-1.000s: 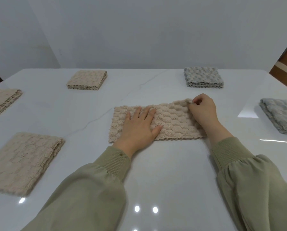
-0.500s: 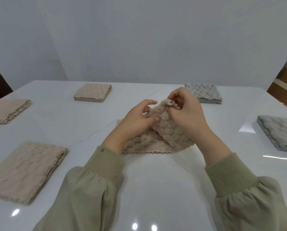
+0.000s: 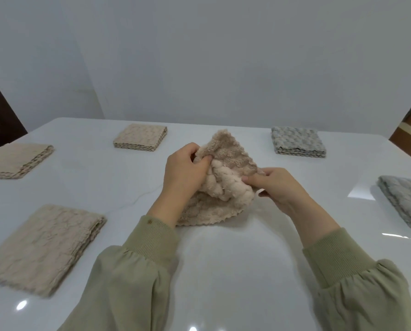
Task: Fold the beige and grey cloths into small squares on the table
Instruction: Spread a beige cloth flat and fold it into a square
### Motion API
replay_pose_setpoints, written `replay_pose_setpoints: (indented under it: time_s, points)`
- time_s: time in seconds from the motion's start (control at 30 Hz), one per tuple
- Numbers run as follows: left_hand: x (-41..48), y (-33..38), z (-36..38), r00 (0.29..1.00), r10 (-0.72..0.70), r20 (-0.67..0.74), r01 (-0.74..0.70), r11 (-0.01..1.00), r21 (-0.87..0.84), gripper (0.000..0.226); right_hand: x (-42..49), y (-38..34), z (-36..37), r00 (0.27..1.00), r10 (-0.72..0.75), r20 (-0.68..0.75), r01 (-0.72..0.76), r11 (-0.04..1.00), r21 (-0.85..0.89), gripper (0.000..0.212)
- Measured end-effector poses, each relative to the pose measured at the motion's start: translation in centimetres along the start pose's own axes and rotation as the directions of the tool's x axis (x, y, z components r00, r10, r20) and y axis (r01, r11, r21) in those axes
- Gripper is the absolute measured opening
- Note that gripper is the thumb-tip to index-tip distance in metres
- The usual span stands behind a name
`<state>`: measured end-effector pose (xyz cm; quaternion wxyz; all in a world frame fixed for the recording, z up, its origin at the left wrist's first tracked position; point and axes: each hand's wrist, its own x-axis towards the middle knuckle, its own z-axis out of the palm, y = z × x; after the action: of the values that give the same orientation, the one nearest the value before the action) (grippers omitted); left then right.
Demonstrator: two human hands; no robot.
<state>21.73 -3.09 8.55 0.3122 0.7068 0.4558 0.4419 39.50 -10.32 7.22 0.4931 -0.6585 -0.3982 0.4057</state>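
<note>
**A:** How far along is the folding?

**B:** Partway, I'd judge. At the lower left of the bench lies an oblong beige pile, which looks not yet squared.

**A:** And the hands?

**B:** At centre, the left hand pinches the upper edge of the beige cloth, and the right hand pinches its right side. The cloth is bunched and half lifted, with its lower hem on the bench.

**A:** Further back?

**B:** The grey pile at the right edge and the beige stack at the left edge probably still wait. At the far side, the beige square and the grey square look finished.
</note>
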Motion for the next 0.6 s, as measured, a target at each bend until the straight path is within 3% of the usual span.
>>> replay_pose_setpoints:
  time_s: [0.1,0.2,0.3,0.43,0.5,0.6]
  points:
    - [0.1,-0.2,-0.1,1.0,-0.019,-0.014,0.02,0.998,0.058,0.016,0.6,0.9,0.7,0.982,0.137,0.127,-0.181,0.873,0.453,0.01]
    - [0.3,0.1,-0.4,0.992,-0.086,0.088,0.077,0.992,0.101,0.017,0.4,0.8,1.7,0.983,0.104,0.154,-0.177,0.775,0.607,0.021]
    - [0.5,0.9,-1.1,0.955,-0.188,0.23,0.209,0.975,-0.07,0.016,0.1,-0.3,2.5,0.999,-0.011,-0.03,0.025,0.845,0.535,0.02]
    - [0.3,2.9,-2.5,0.854,-0.254,0.455,0.463,0.77,-0.439,0.012,-1.6,-3.6,2.0,0.985,-0.118,-0.123,0.156,0.916,0.371,0.018]
    - [0.3,3.4,-2.7,0.837,-0.244,0.49,0.49,0.732,-0.474,0.017,-2.2,-5.1,1.2,0.982,-0.145,-0.118,0.17,0.955,0.243,0.022]
    - [0.7,2.3,-2.1,0.879,-0.291,0.379,0.422,0.843,-0.332,0.018,-0.5,-4.8,0.8,0.948,-0.24,-0.21,0.227,0.97,-0.085,0.024]
